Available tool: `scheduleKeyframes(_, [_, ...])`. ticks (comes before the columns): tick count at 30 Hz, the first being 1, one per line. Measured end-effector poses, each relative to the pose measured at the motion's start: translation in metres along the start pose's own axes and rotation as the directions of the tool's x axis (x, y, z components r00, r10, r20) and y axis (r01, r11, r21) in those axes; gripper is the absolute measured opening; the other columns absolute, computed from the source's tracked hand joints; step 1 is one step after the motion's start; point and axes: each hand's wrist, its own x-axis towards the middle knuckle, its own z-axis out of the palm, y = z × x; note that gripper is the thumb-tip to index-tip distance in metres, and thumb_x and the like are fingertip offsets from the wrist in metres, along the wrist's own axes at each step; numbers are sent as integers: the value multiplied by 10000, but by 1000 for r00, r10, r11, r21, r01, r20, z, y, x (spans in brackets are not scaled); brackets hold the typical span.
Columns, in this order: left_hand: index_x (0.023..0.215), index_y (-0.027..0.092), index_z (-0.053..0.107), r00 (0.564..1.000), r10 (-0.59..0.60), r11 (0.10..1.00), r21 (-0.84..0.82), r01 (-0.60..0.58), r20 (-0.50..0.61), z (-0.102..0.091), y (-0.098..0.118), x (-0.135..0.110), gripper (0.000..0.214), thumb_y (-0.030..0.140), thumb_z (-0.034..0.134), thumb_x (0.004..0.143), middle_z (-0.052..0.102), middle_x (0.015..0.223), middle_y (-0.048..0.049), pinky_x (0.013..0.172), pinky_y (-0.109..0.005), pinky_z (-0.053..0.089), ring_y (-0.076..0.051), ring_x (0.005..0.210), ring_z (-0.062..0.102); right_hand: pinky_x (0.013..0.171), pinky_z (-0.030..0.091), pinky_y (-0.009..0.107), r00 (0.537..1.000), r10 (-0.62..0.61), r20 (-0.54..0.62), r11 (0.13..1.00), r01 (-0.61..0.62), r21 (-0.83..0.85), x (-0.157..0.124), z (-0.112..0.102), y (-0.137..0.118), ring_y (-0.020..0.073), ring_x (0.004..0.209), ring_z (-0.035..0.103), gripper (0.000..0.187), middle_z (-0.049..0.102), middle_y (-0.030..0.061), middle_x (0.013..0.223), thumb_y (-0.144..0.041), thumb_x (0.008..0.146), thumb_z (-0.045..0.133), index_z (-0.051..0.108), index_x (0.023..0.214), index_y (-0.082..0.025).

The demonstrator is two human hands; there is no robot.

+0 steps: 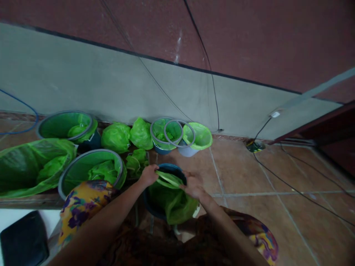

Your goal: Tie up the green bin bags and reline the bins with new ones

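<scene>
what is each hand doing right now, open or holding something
Left hand: closed, holding the edge of a green bag at the blue bucket.
Right hand: closed, holding the same bag's edge farther right.

We log the central bag (181, 207) as translucent yellow-green, the bucket (148, 203) around it as dark blue. Hoop (194, 136) near the wall (111, 81): plain grey. Wall: we note maroon above, pale grey-green below, a dark stripe between. Floor tiles (244, 177): terracotta brown, pale grid lines. Clothing (80, 218), left side: yellow ground, purple floral print. Cord (36, 113), far left: solid blue. Flat object (24, 236), lower left: black.
</scene>
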Motion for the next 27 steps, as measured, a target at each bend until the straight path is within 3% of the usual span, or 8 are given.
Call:
scheduleKeyframes(2, [1083,164,700,999,36,998,-55,-36,-7,8,3,2,348,112,572,763,735,1100,-52,937,-232,470,-169,1041,659,1001,420,352,994,-104,22,994,105,-33,5,12,-24,274,1206,556,678,604,151,1315,-338,750,708,513,1371,-148])
scheduleKeyframes(5, [1062,167,704,998,64,997,-53,-65,-9,13,2,2,309,134,566,788,735,1089,-58,957,-257,467,-179,1045,656,937,434,306,995,-83,57,994,87,-72,16,26,-40,230,1086,618,349,690,125,1148,-242,852,573,647,1183,-158])
scheduleKeyframes(6, [1072,165,699,998,60,998,-31,-60,-12,14,1,2,315,128,570,787,732,1089,-66,965,-267,464,-184,1047,654,884,446,275,996,-55,65,997,59,-55,20,28,-39,205,996,648,272,719,105,1054,-197,869,527,688,1087,-167])
scheduleKeyframes(10, [1101,148,678,998,65,995,77,-63,-15,9,-9,-1,376,65,566,752,709,1109,-99,985,-290,449,-199,1058,643,684,435,208,995,94,32,990,-97,106,34,18,-9,153,750,651,248,737,52,832,-190,892,484,731,881,-179])
scheduleKeyframes(14, [1042,142,698,1000,18,992,121,-16,-16,2,-14,2,364,32,526,741,718,1066,-101,957,-294,457,-203,1029,652,617,395,223,987,153,38,987,-155,44,42,6,18,163,685,633,216,721,51,740,-250,864,558,737,769,-175])
scheduleKeyframes(18, [946,173,737,994,-106,994,11,106,-42,-2,-15,14,267,113,512,816,749,991,-58,905,-255,470,-176,974,665,602,392,215,991,131,20,987,-132,86,51,12,21,156,679,641,236,724,48,746,-271,881,536,733,788,-182])
scheduleKeyframes(22, [979,162,742,968,-245,969,-41,243,-51,-4,-23,29,274,167,502,848,754,1006,-67,809,-236,488,-174,933,680,644,418,214,985,169,-44,981,-164,105,70,20,16,167,747,660,240,741,70,805,-312,882,545,732,796,-189])
scheduleKeyframes(27, [986,152,742,959,-282,959,1,283,-28,3,-38,47,284,216,484,889,753,971,-83,750,-239,495,-186,916,691,626,424,236,966,254,-41,936,-235,263,97,29,23,171,689,646,200,720,57,741,-319,815,595,728,753,-181])
